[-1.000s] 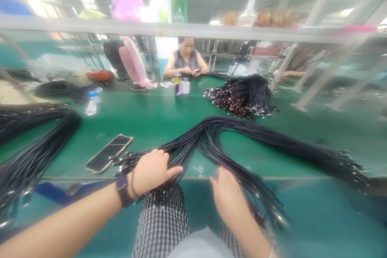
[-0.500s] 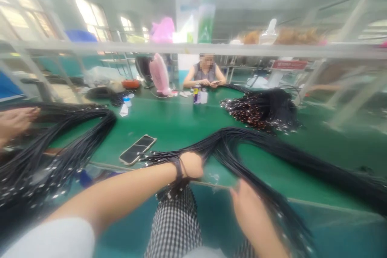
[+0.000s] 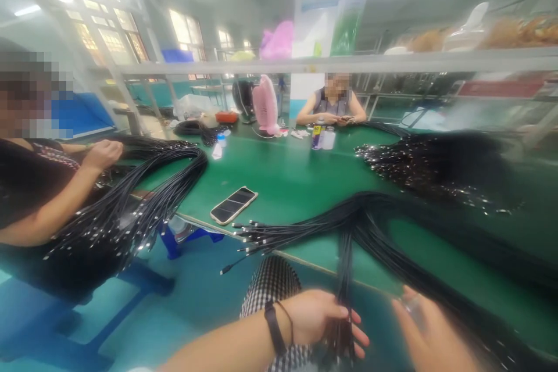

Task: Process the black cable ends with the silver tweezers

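My left hand (image 3: pixel 320 317), a dark band at its wrist, holds a small bunch of black cables (image 3: pixel 345 261) that hangs over the table's front edge. The thumb lies across the cables and the other fingers reach around behind them. To the right, my right hand (image 3: pixel 436 325) is blurred, its thumb and fingers bent round something small and greyish that I cannot make out. A larger bundle of black cables (image 3: pixel 300 228) lies on the green table (image 3: pixel 279 171), its connector ends (image 3: pixel 250 238) fanned toward the left.
A phone (image 3: pixel 234 205) lies near the table edge. Another cable pile (image 3: pixel 436 157) is at the back right. A spray can (image 3: pixel 317 135) and a pink fan (image 3: pixel 265 106) stand further back. One person (image 3: pixel 43 186) sits at left by more cables (image 3: pixel 174 168); another (image 3: pixel 333 104) sits opposite.
The view has swung left, bringing the person at left into sight. My left hand has moved off the table bundle, down and right, with a bunch of cables in it.
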`<state>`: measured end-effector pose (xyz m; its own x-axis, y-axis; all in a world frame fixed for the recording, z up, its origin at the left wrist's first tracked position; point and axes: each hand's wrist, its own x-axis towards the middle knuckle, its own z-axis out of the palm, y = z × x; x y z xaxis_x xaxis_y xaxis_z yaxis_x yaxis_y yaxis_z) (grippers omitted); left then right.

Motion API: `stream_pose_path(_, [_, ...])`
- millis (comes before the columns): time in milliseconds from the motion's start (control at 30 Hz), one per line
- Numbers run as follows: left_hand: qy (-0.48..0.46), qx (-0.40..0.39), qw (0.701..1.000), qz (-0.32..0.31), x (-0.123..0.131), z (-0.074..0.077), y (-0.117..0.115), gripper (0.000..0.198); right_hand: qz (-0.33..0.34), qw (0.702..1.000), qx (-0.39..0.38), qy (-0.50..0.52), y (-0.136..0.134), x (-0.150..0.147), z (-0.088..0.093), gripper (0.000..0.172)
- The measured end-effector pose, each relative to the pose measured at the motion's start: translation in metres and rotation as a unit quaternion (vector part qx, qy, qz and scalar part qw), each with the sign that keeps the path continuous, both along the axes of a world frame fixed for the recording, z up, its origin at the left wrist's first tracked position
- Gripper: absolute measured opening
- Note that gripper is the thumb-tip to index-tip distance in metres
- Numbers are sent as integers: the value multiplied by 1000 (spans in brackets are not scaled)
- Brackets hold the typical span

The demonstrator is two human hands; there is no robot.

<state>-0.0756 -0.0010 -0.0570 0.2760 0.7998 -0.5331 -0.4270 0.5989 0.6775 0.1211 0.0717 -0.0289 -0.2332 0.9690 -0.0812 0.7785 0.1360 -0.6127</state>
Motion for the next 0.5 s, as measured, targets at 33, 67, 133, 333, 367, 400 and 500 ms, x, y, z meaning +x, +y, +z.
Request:
stream_pose_path(33, [-10, 2, 1000, 2, 1, -5, -2, 23, -19, 999, -6, 26, -5, -1, 1, 59])
stream_pose_path(67, [-16, 4, 1000, 4, 0, -9, -4, 21, -38, 998, -15, 56, -9, -2, 1, 60])
stream_pose_path(133, [-12, 2, 1000, 11, -4, -14, -6, 22, -68, 988, -39, 131, -17, -4, 1, 56])
stream_pose_path(333, [61, 2, 998, 22, -10, -16, -7, 21, -98, 900, -96, 413, -31, -13, 2, 33])
stream_pose_path(367, [71, 8, 997, 30, -9, -15, -8, 19, -104, 895, -100, 422, -32, -15, 0, 31])
stream_pose_path(400, [77, 11, 997, 30, -8, -14, -10, 16, -109, 893, -104, 423, -33, -16, -2, 31])
stream_pose_path(500, [102, 23, 994, 38, -12, -7, -17, 22, -109, 886, -129, 432, -37, -18, -11, 31])
